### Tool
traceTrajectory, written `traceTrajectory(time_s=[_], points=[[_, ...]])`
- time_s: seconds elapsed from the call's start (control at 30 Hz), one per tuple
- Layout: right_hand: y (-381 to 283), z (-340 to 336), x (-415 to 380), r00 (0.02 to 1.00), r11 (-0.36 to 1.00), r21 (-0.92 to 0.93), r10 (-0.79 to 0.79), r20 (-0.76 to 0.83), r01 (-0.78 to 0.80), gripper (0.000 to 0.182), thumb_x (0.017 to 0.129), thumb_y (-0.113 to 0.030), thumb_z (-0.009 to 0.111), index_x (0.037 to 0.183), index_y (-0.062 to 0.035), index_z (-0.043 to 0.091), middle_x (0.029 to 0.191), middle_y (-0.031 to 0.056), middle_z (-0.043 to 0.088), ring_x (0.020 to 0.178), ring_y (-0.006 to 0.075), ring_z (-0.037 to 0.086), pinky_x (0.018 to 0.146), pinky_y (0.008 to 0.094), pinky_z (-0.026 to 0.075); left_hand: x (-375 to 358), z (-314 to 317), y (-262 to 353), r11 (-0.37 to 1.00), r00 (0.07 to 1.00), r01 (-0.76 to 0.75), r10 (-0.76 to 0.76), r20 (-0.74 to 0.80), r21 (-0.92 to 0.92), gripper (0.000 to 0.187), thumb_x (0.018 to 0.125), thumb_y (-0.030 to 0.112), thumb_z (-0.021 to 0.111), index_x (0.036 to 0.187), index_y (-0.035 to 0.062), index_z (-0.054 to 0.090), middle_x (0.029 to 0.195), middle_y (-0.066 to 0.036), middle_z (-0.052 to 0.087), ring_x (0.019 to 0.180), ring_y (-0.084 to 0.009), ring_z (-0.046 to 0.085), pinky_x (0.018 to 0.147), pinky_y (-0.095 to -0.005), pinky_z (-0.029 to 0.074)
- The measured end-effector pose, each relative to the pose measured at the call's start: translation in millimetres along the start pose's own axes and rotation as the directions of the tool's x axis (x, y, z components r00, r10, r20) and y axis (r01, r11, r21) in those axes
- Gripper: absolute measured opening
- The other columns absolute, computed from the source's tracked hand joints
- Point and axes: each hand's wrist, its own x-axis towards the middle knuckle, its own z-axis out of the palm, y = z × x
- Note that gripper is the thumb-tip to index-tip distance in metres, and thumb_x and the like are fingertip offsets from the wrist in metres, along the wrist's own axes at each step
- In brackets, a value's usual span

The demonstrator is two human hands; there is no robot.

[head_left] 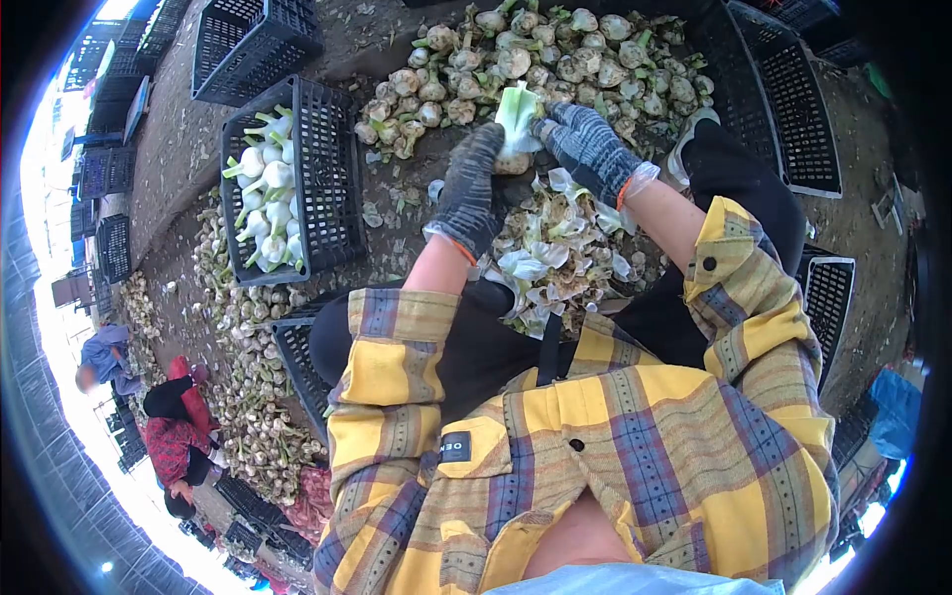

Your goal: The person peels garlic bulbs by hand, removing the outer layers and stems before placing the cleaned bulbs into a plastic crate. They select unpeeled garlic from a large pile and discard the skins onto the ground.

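Between my hands is a garlic bulb (518,124) with a pale green cut stem and white skin, its brownish lower part showing below. My left hand (468,183), in a dark, dirty knit glove, is closed on its left side. My right hand (585,149), in a grey striped glove, grips the white skin at its right side; the fingertips are partly hidden. Just beyond the hands lies a heap of unpeeled garlic bulbs (575,59) with dirty skins and short stems. Beneath my hands, between the legs, is a pile of peeled-off garlic skins (560,248).
A black plastic crate (337,188) at the left holds clean white garlic bulbs (268,198). More black crates stand at upper left (253,50) and right (793,109). Loose garlic (263,397) covers the ground at lower left, where other people (178,436) are.
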Motion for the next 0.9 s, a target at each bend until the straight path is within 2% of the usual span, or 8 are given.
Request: traceTrajectory(time_s=[0.23,0.4,0.47,0.53,0.67,0.7,0.73,0.9], points=[[-1,-3,2,0.976,0.983,0.017,0.179,0.123,-0.182,0.027,0.085,-0.02,0.051,0.096,0.0044,0.055,0.08,0.0108,0.06,0.069,0.0146,0.058,0.063,0.0289,0.047,6,-8,-7,0.999,0.999,-0.033,0.034,0.04,-0.022,0.038,0.084,0.034,0.052,0.106,0.0039,0.049,0.09,-0.011,0.059,0.07,-0.0183,0.061,0.051,-0.0266,0.053],[-1,-5,2,0.962,0.959,0.278,-0.129,0.238,0.06,0.026,0.085,-0.018,0.046,0.095,0.0032,0.057,0.082,0.0198,0.061,0.076,0.0284,0.06,0.067,0.0351,0.047,1,-6,6,0.947,0.988,0.129,-0.098,0.117,-0.293,0.042,0.084,0.036,0.053,0.109,0.0028,0.048,0.089,-0.01,0.058,0.074,-0.0185,0.06,0.057,-0.0277,0.054],[0,-7,0,0.917,0.711,0.594,0.192,0.351,-0.376,0.021,0.086,-0.015,0.045,0.093,0.0002,0.058,0.08,0.0193,0.061,0.073,0.0254,0.06,0.065,0.0339,0.048,1,-9,6,0.912,0.966,0.211,-0.14,0.217,-0.351,0.04,0.084,0.034,0.053,0.109,0.0031,0.048,0.09,-0.01,0.058,0.077,-0.0183,0.06,0.06,-0.0278,0.055],[13,-5,4,0.971,0.987,-0.034,-0.146,0.189,0.155,0.021,0.086,-0.016,0.046,0.089,0.0007,0.058,0.074,0.015,0.06,0.069,0.0208,0.06,0.064,0.0313,0.049,-1,-5,8,0.965,0.979,0.18,-0.157,0.133,-0.188,0.039,0.084,0.033,0.054,0.109,0.0033,0.048,0.09,-0.009,0.058,0.077,-0.0179,0.06,0.06,-0.0262,0.054],[2,-5,-4,0.952,0.93,-0.227,-0.255,0.167,0.289,0.016,0.087,-0.019,0.049,0.089,-0.0055,0.056,0.076,0.0031,0.058,0.066,0.0146,0.058,0.066,0.0316,0.051,2,-5,0,0.999,0.988,-0.031,0.033,0.149,-0.022,0.039,0.084,0.034,0.055,0.108,0.0036,0.049,0.088,-0.008,0.059,0.072,-0.0179,0.06,0.056,-0.0248,0.053],[-6,-7,-9,0.978,0.915,0.377,0.071,0.198,-0.143,0.021,0.087,-0.021,0.047,0.086,-0.002,0.057,0.073,0.0042,0.058,0.066,0.0148,0.058,0.066,0.0304,0.05,0,-3,3,0.995,0.993,0.016,-0.005,0.117,-0.094,0.039,0.083,0.034,0.055,0.107,0.0037,0.049,0.088,-0.009,0.059,0.072,-0.0178,0.06,0.055,-0.0244,0.052],[-11,-7,-11,0.864,0.4,0.769,0.299,0.405,-0.499,0.027,0.088,-0.022,0.045,0.083,0.0015,0.058,0.071,0.0053,0.057,0.067,0.0151,0.058,0.065,0.0291,0.049,-3,-1,6,0.984,0.995,0.057,-0.042,0.087,-0.169,0.04,0.083,0.034,0.056,0.107,0.0037,0.049,0.088,-0.009,0.059,0.072,-0.0177,0.06,0.054,-0.024,0.051],[-3,-9,-5,0.918,0.609,0.695,0.159,0.364,-0.381,0.027,0.086,-0.022,0.048,0.094,0.0028,0.057,0.081,0.0116,0.061,0.072,0.0181,0.059,0.067,0.0308,0.049,1,-7,6,0.941,0.983,0.173,-0.145,0.114,-0.292,0.042,0.082,0.038,0.056,0.107,0.0049,0.049,0.088,-0.009,0.058,0.075,-0.018,0.059,0.056,-0.0276,0.051]])
